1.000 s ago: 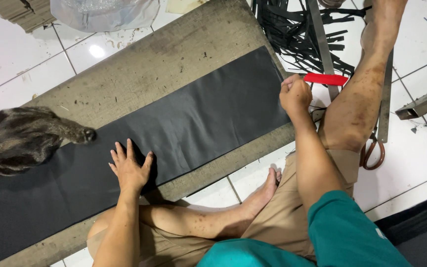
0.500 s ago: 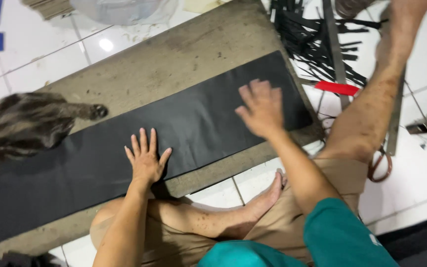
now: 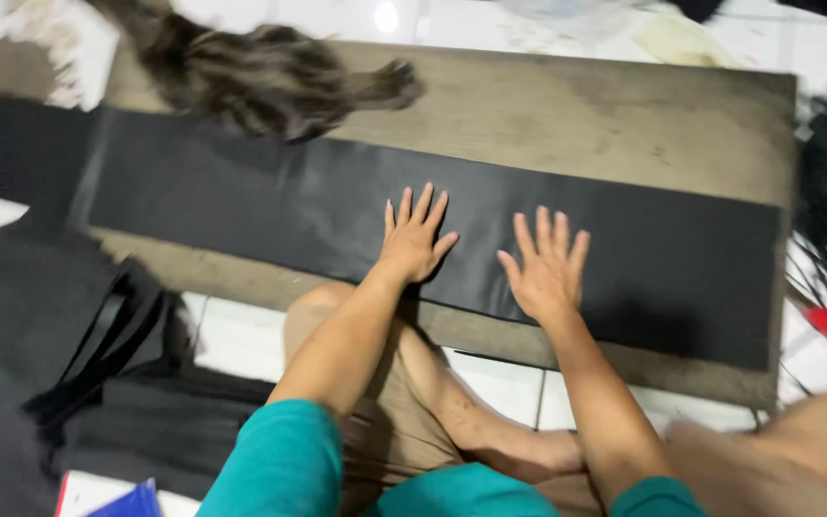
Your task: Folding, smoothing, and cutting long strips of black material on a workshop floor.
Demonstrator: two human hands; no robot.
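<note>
A long black sheet lies flat along a brown board on the tiled floor; a cat stands at its far edge. The step looks like smoothing the sheet flat. The left hand and right hand press on it, fingers spread, sheet directly beneath them.

Blurred cat, head cut off.
</note>
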